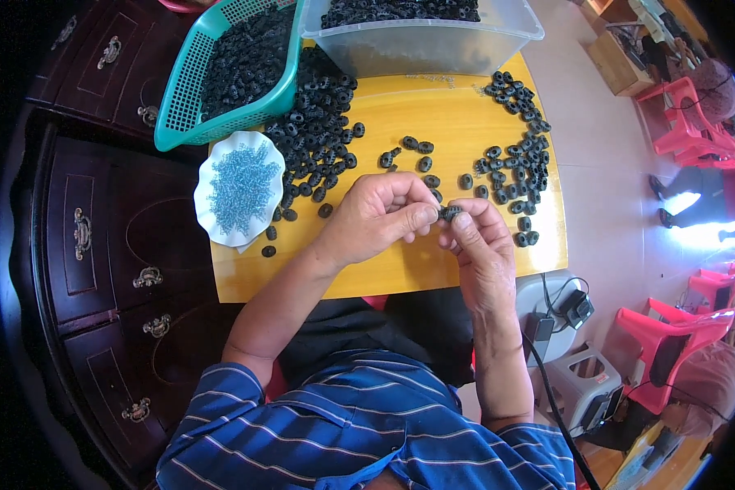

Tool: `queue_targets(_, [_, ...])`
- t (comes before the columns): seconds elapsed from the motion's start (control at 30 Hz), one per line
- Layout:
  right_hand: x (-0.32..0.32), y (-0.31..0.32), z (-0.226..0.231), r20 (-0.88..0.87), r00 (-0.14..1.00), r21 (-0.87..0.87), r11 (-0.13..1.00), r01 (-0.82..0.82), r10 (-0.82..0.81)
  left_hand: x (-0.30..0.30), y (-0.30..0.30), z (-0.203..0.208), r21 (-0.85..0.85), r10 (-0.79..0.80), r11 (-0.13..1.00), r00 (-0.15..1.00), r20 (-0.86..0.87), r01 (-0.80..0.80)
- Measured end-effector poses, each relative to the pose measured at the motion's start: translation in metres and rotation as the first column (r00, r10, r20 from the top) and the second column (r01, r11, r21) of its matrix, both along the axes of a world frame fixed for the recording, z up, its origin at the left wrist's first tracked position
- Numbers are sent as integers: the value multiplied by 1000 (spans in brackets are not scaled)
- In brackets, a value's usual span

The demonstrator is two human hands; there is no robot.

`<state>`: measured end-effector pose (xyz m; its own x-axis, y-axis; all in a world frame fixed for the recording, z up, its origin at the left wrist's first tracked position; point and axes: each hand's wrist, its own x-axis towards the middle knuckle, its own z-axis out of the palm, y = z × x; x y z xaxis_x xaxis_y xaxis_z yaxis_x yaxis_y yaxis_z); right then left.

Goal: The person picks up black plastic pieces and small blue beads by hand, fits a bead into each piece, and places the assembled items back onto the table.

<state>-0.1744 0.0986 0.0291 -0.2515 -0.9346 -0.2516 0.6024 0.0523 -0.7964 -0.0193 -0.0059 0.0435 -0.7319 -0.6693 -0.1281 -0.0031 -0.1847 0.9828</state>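
Note:
Over the yellow table (367,273), my two hands meet near the middle. Between the thumb and fingers of my right hand (483,249) is a small black ridged oval part (450,213). My left hand (380,214) is closed in a pinch right beside that part; whatever it pinches is too small to make out. A few similar black parts (425,163) lie just beyond my fingers. To the left, a white scalloped plate (202,196) carries many tiny translucent blue pieces (243,188).
A heap of black parts (310,131) spreads before a green basket (171,114) and a clear plastic bin (420,53), both filled with more. Another group (518,167) lies at the right. Dark drawers (90,237) stand left; a grey stool (584,384) and cables are at right.

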Motion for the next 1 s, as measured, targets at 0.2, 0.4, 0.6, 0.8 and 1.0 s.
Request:
queue_targets(0.2, [-1,0,1,92,995,11,1000,-30,28,0,1,2,15,0,1000,999,-34,1])
queue_targets(0.4, [-1,-1,2,141,989,16,999,-40,37,-1,1,1,25,-5,1000,999,-51,6])
queue_targets(0.6, [-1,-1,3,143,989,17,999,-39,36,-1,0,1,63,-17,998,998,-53,20])
queue_targets(0.8, [-1,0,3,142,989,27,999,-36,32,-1,-1,2,119,-22,992,998,-65,30])
queue_targets(1.0, [0,-1,2,100,995,11,999,-32,30,-1,-1,2,76,-14,997,999,-42,17])
